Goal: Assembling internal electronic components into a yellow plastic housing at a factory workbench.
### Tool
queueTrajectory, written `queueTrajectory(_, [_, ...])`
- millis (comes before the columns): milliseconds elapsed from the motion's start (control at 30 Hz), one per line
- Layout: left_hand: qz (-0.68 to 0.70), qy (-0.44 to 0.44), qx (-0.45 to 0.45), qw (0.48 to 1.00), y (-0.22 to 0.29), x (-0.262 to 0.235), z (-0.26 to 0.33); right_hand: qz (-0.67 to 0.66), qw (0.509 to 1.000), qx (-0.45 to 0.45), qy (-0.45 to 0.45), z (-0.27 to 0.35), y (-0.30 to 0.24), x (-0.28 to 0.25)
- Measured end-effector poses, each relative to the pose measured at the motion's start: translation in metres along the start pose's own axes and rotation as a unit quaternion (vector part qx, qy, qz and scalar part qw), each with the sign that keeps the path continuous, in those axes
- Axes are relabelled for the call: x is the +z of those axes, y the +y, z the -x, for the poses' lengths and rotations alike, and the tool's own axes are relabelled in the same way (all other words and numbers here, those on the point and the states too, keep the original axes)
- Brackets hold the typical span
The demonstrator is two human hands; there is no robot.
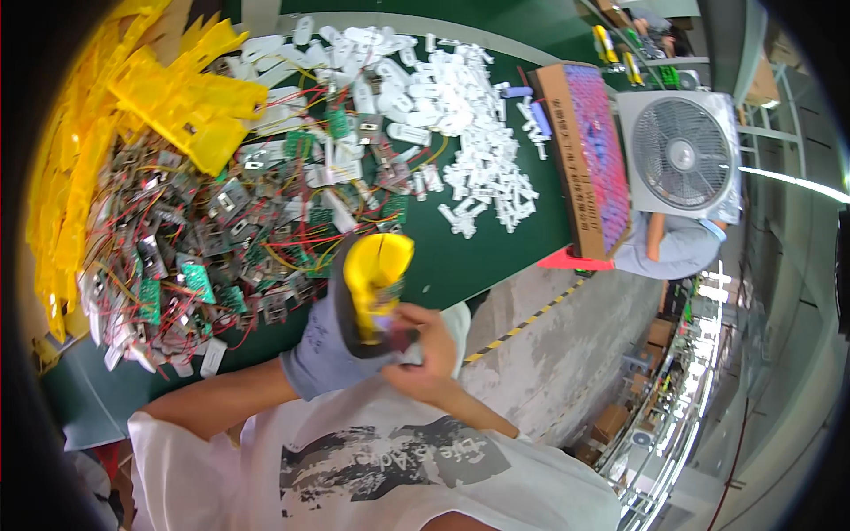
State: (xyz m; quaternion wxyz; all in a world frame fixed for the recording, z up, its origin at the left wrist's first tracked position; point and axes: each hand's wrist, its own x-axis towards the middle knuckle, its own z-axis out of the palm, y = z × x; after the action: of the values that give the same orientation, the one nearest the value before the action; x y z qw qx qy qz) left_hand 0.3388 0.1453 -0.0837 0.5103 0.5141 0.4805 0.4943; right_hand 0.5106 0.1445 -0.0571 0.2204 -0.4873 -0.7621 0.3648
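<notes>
Currently, in the head view, the right hand (427, 354) has its fingers clamped on a blurred dark item (405, 340), just beside a yellow piece (379, 265) in front of the person's chest. The left hand is hidden by grey-blue cloth (320, 354); the state of its fingers cannot be determined. Beyond, the green table (469, 265) carries wired circuit boards (197, 279), white plastic parts (460, 102) and yellow sheets (181, 106).

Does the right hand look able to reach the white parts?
Probably yes: between the right hand and the white parts, the table shows no obstacle, though that hand seems busy with a blurred item.
</notes>
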Motion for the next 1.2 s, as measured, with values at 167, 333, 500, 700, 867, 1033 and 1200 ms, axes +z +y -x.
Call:
queueTrajectory(167, [0.161,0.049,-0.102,0.980,-0.004,-0.001,-0.001,0.016,0.968,-0.179,-0.177,-0.043,-0.002,-0.037])
queueTrajectory(333, [0.106,0.082,0.012,0.991,-0.009,0.010,-0.010,0.072,0.988,-0.113,0.080,-0.126,0.029,-0.106])
queueTrajectory(500, [0.062,0.098,0.033,0.993,-0.010,0.011,-0.011,0.254,0.944,-0.208,-0.032,-0.224,0.042,-0.111])
queueTrajectory(700, [0.063,0.070,0.055,0.994,-0.003,0.006,-0.017,0.359,0.886,-0.277,-0.102,-0.251,0.051,-0.109])
queueTrajectory(867, [0.037,0.066,0.082,0.994,-0.006,0.006,-0.017,0.349,0.893,-0.261,-0.112,-0.249,0.049,-0.107])
queueTrajectory(1033, [0.115,0.068,0.043,0.990,-0.011,0.005,-0.014,0.150,0.980,-0.121,0.045,-0.192,0.024,-0.098])
queueTrajectory(1200, [0.115,0.059,0.021,0.991,-0.003,0.003,-0.010,-0.333,0.941,0.037,-0.045,-0.094,0.025,-0.064])
